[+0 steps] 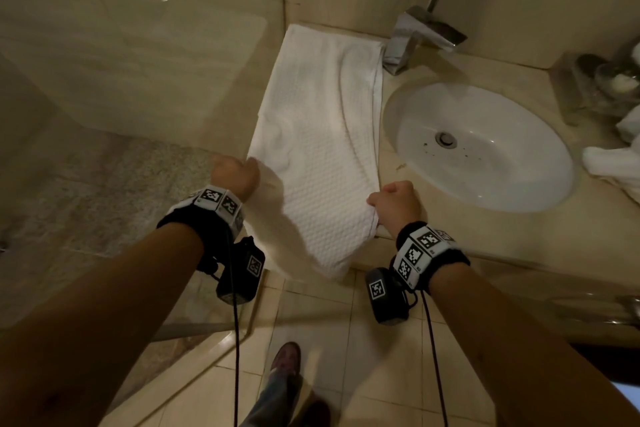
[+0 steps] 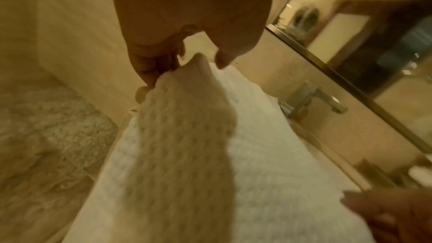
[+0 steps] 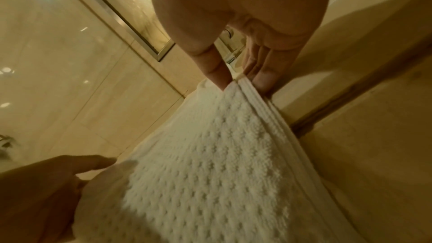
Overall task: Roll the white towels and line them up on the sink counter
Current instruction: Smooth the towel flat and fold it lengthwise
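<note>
Both hands pinch the white towel point(image 1: 322, 156): left hand point(image 1: 234, 176) and right hand point(image 1: 396, 206) at its near corners. Soft and limp, it should roll from this held edge.

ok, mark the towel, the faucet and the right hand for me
towel point(image 1: 322, 156): head view, on its textured middle, flat on the counter.
faucet point(image 1: 420, 33): head view, on the chrome spout body.
right hand point(image 1: 396, 206): head view, on the back of the hand pinching the towel's near right corner.

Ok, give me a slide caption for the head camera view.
Both hands, left hand and right hand, pinch a white towel laid beside the sink.
</note>
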